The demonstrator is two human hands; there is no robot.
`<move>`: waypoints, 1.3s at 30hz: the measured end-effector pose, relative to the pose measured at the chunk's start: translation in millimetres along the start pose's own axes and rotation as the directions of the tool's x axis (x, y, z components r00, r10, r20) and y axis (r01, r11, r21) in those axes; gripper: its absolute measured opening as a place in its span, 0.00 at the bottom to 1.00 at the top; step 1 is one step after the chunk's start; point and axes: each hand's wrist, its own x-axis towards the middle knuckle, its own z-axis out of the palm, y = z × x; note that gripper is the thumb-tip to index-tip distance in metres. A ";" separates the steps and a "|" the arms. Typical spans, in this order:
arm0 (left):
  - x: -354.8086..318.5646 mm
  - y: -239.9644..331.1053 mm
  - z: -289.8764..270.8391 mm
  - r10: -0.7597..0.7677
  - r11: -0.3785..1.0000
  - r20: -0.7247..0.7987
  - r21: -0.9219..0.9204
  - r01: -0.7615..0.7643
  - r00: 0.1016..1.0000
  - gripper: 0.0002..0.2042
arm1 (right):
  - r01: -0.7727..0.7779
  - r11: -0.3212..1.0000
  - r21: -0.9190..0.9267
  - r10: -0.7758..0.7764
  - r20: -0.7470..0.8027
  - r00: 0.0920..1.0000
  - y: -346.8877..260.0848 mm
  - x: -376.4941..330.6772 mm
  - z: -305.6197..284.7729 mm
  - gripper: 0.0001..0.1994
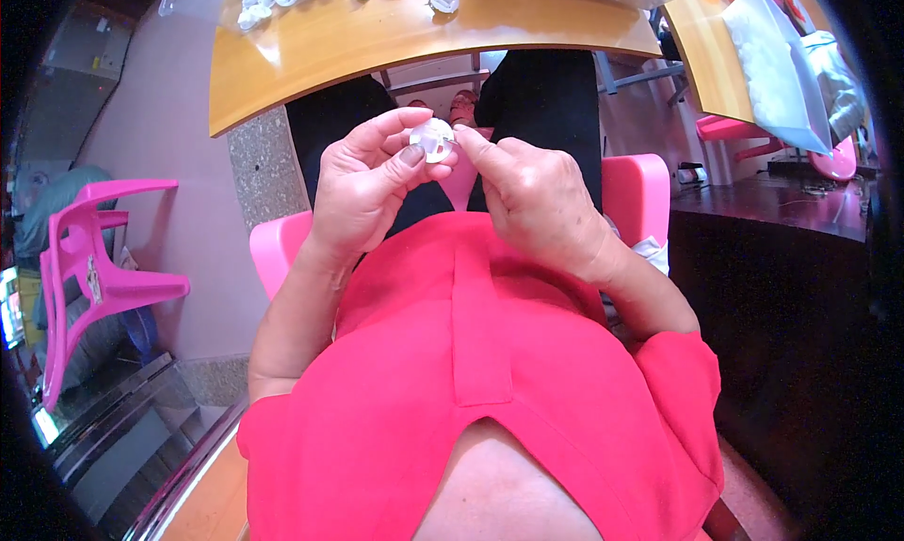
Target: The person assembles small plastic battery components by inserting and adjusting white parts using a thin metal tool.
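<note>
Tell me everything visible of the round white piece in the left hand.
The round white piece is a disc that looks like smooth plastic, with small openings or recesses in its face, too fine to make out fully. The left hand holds it from the left, its face turned up toward the camera. The right hand is at its right edge; whether they touch is unclear. It is held over the lap, short of the tan table.

The disc point(430, 138) I grip looks like smooth plastic. Near me, my shirt point(405, 353) is matt cloth. The far table point(377, 40) is glossy and wood-like; far right, the bag point(806, 127) is shiny film. Left, the chair point(141, 285) is smooth plastic; right, the dim desk point(753, 203) seems polished, perhaps wood.
</note>
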 end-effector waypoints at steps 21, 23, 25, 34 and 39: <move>-3.1 -7.1 2.1 0.092 0.974 -0.007 0.207 -0.089 0.996 0.15 | 0.086 0.952 -0.294 -0.049 0.132 0.990 -5.2 -0.9 -1.8 0.17; -4.1 -7.9 2.8 0.098 0.967 -0.002 0.239 -0.094 0.995 0.15 | 0.104 0.939 -0.327 -0.045 0.183 0.982 -6.4 -0.7 -3.5 0.12; -4.6 -8.9 2.4 0.102 0.958 0.003 0.270 -0.099 0.995 0.14 | 0.099 0.939 -0.330 -0.027 0.216 0.976 -6.7 -0.6 -5.1 0.15; -4.9 -12.4 0.0 0.049 0.951 0.046 0.302 -0.060 0.998 0.13 | 0.151 0.943 -0.297 -0.032 0.370 0.928 -3.0 3.7 -14.7 0.09; -1.8 -18.6 -3.3 0.022 0.960 0.093 0.277 -0.047 0.995 0.14 | 0.110 0.974 -0.200 -0.013 0.435 0.900 -1.9 5.1 -20.6 0.10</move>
